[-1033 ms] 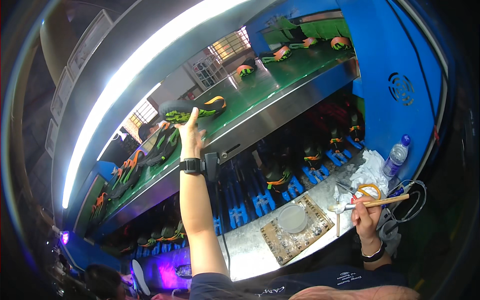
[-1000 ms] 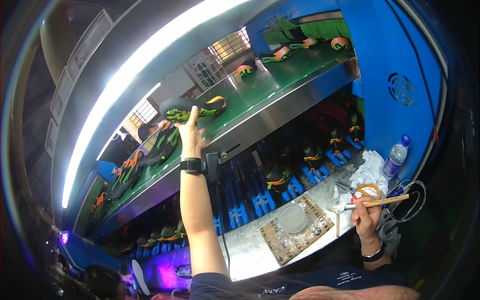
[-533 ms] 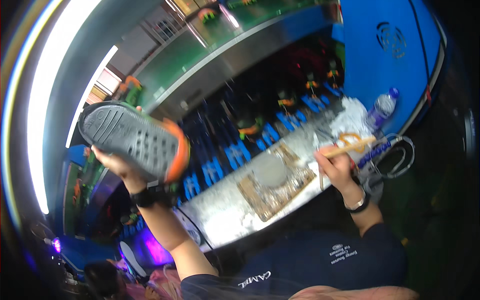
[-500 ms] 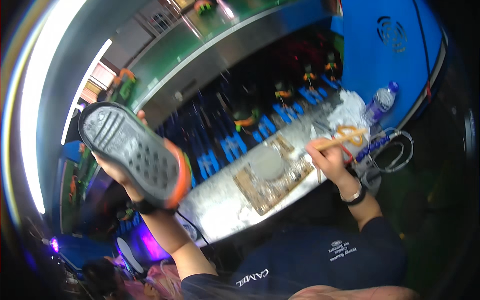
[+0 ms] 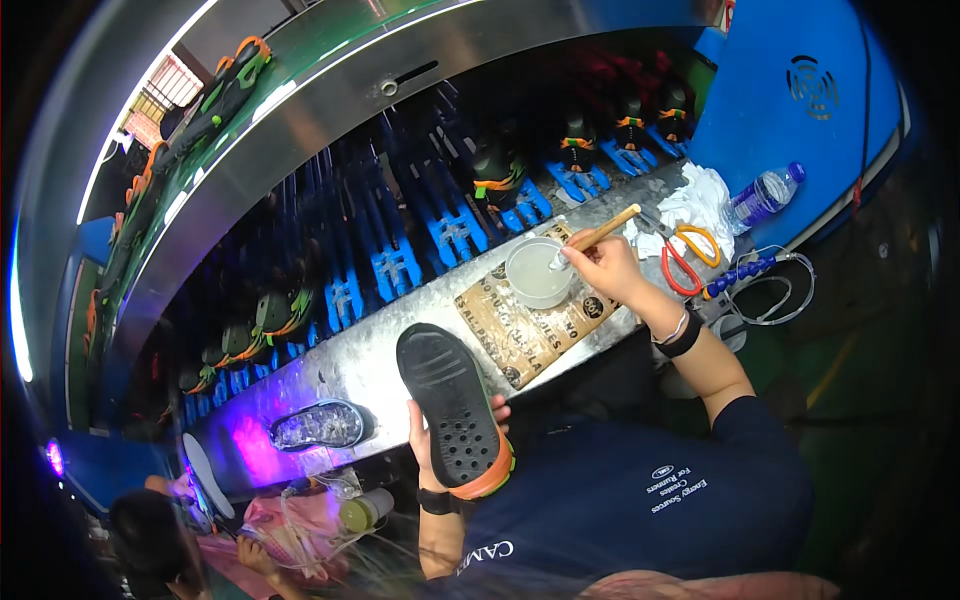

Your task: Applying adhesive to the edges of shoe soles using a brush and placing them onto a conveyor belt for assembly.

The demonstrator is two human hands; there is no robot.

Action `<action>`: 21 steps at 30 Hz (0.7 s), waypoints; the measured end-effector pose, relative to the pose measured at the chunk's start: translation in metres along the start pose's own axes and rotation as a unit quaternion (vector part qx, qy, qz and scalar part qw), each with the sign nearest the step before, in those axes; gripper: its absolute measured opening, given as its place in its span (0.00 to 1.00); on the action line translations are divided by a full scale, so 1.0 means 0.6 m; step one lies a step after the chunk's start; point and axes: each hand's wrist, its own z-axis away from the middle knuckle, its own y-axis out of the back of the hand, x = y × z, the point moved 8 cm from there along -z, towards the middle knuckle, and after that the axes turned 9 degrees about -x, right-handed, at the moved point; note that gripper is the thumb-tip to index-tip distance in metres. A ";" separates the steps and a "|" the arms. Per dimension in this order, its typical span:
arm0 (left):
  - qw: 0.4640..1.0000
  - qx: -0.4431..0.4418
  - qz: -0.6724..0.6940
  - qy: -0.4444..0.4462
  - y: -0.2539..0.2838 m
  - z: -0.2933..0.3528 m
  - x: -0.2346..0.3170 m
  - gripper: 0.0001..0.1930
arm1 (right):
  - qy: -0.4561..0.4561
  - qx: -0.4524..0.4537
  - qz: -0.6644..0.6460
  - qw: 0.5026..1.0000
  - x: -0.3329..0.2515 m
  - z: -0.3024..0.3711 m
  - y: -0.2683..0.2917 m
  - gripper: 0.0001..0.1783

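Note:
A shoe sole [image 5: 447, 395] rests in my left hand [image 5: 420, 440], its dark hollow inner face up. It has round holes at the heel end and an orange rim with a green edge. My left fingers wrap round its sides. In my right hand [image 5: 612, 272] I grip a brush [image 5: 612, 226] by its wooden handle. The pale brush end is at the round translucent tub [image 5: 530, 285], which holds cloudy liquid. Beneath the tub lies a piece of printed brown cardboard [image 5: 535, 345]. Whether the bristles touch the liquid cannot be made out.
Another sole [image 5: 318, 427] lies on the metal bench [image 5: 385, 335] to the left. Scissors [image 5: 682, 265], white cloth [image 5: 697, 205] and a bottle [image 5: 765, 197] lie at the right. Blue racks [image 5: 460, 235] carrying shoe parts line the back. A co-worker's hand [image 5: 258, 555] shows lower left.
My left hand has brought the sole down and to the right, from up at the left to the bench's front edge. My right hand has moved the brush left to the tub.

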 end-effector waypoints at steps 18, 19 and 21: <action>0.797 -0.066 -0.536 -0.271 -0.177 -0.070 0.199 0.25 | -0.002 -0.067 -0.170 0.983 -0.123 0.037 -0.006 0.04; 0.792 -0.083 -0.549 -0.253 -0.193 -0.075 0.192 0.24 | 0.037 -0.087 -0.182 0.979 -0.154 0.043 -0.014 0.04; 0.781 -0.097 -0.564 -0.251 -0.209 -0.076 0.188 0.23 | 0.110 -0.131 -0.145 0.975 -0.188 0.048 -0.031 0.03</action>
